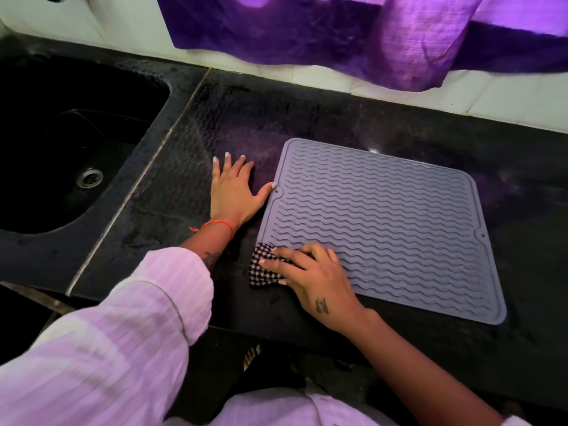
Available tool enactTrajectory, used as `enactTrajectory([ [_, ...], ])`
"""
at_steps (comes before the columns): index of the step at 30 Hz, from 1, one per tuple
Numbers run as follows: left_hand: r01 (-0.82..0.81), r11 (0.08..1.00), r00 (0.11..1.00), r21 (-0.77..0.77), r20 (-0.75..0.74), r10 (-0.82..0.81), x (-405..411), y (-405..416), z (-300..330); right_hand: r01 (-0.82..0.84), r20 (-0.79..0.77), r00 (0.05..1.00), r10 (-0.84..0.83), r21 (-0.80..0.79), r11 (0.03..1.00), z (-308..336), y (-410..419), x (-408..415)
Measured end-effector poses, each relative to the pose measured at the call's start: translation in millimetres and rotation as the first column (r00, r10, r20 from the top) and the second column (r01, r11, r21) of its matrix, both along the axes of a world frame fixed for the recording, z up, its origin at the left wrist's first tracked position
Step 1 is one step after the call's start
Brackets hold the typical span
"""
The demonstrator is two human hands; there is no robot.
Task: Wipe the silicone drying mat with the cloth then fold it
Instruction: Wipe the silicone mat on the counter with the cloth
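At the mat's (pixel 384 229) near-left corner, right hand (pixel 319 278) presses cloth (pixel 264 269); left hand (pixel 233 192) flat.

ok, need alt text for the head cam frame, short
A person's right hand presses a checkered cloth onto the near left corner of a grey ridged silicone drying mat lying flat on a dark counter. The left hand rests flat beside the mat, thumb touching its edge; a sink sits left.

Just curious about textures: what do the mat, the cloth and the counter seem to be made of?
Mat: probably silicone; matte grey, moulded wavy ridges.
Cloth: woven fabric, dark and white checks; fibre unclear.
Counter: looks like polished dark stone, faintly reflective, with a pale seam.
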State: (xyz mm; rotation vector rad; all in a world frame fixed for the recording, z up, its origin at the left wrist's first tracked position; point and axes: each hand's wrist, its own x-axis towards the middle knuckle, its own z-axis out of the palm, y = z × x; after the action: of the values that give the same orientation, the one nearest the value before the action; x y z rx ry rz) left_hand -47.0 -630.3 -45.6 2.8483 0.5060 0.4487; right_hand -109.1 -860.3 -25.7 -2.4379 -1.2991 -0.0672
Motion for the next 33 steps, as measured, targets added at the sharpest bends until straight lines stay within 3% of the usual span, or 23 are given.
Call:
enactTrajectory([
  [8,-0.006,1.0,1.0,0.001,0.0,0.006,-3,-2,1,-0.112,-0.156,0.982,0.107,-0.023,0.993,10,-17,11],
  [10,-0.005,1.0,1.0,-0.005,0.0,0.005,-3,-2,1,-0.105,-0.284,0.952,0.113,0.042,0.994,12,-21,19],
  [13,0.004,1.0,1.0,-0.005,-0.004,-0.004,-2,-2,1,0.054,-0.427,0.903,0.046,0.218,0.974,21,-11,42],
  [16,0.005,1.0,1.0,-0.019,-0.004,-0.005,-1,-1,2,0.118,-0.413,0.91,-0.026,0.2,0.973,28,15,67],
  [18,0.008,0.999,1.0,-0.033,-0.001,-0.008,-1,0,2,0.112,-0.404,0.912,-0.067,0.09,0.99,26,32,74],
  [21,0.007,0.999,1.0,-0.04,0.019,-0.006,0,1,2,0.079,-0.269,0.959,-0.094,-0.068,0.995,22,43,68],
  [33,0.007,0.999,1.0,-0.034,0.015,-0.007,3,0,1,-0.216,-0.269,0.947,0.177,-0.125,0.968,30,25,37],
])
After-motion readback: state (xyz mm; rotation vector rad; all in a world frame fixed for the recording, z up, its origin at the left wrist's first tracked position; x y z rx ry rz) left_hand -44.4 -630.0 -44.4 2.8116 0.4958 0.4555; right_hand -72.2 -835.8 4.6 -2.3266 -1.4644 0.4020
